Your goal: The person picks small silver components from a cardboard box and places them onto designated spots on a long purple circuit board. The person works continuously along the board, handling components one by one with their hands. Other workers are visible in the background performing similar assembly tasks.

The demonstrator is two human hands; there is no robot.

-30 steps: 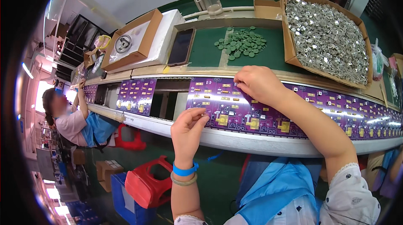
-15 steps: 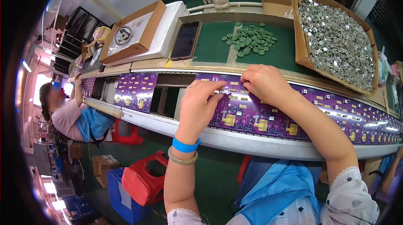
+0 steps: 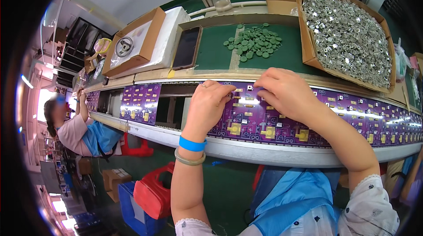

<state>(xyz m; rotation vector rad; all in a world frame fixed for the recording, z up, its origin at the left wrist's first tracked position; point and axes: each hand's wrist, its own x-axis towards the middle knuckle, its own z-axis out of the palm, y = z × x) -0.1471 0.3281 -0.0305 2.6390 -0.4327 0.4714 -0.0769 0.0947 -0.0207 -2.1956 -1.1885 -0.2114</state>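
Purple circuit board (image 3: 260, 115), worked two-handed
Left hand (image 3: 208, 106) and right hand (image 3: 286, 94): grip can't be told; silvery component (image 3: 250, 88) best kept square, tbh.

the purple board (image 3: 260, 115) is thin and lies flat, face up. it has pale lines and lots of little shapes all over it. three big yellow squares (image 3: 269, 132) sit in a row along its near side. tiny tan bars (image 3: 249, 105) lie on it farther back, mostly pointing the same way. one little square part (image 3: 250, 88), white with a dark middle, sits close to the far edge. two more small dark-and-white bits (image 3: 244, 121) sit above the yellow squares. light makes a shiny streak across the board. part of its far side is hidden.
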